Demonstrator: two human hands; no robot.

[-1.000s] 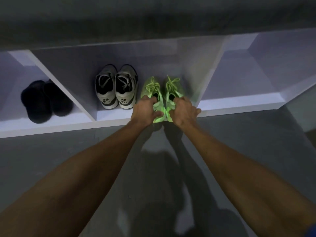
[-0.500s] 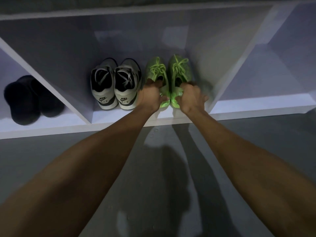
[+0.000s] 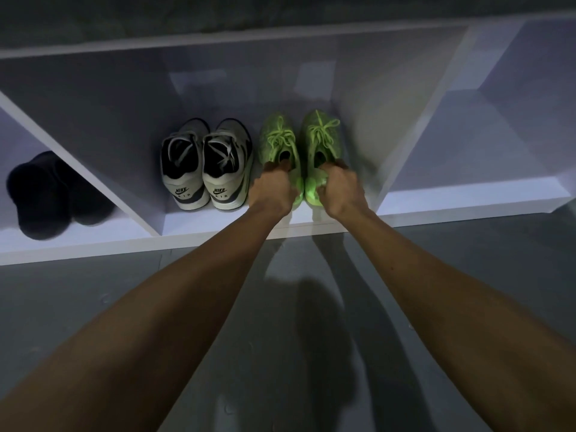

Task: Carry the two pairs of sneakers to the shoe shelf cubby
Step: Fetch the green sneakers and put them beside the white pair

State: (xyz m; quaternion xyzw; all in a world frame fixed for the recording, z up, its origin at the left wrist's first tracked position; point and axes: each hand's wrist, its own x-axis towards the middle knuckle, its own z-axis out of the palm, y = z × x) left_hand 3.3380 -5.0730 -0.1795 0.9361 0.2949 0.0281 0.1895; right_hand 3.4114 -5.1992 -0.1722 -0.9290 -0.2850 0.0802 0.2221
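White shelf [image 3: 218, 235], low on a grey floor [image 3: 93, 307], divided by slanted panels into cubbies. The middle cubby [image 3: 124, 98] is holding two pairs side by side, toes pointing to the back wall. The grey sneakers [image 3: 205, 169], on the left, are showing padded black collars, pale heel tabs with printed lettering and thick white soles. The green sneakers [image 3: 296, 145], on the right, are showing a knitted, speckled upper, matching laces and bright heels, and are sitting on the cubby base near the right-hand panel, just beside the grey pair. The left hand [image 3: 272, 190] is curling round the heel collar of the left green shoe, fingers hooking into the opening; the right hand [image 3: 341, 190] is gripping the right green shoe in the same way. Both grips are clamped on the green pair. The left cubby is holding dark shoes [image 3: 46, 194], rounded and matt, their detail lost in shadow.
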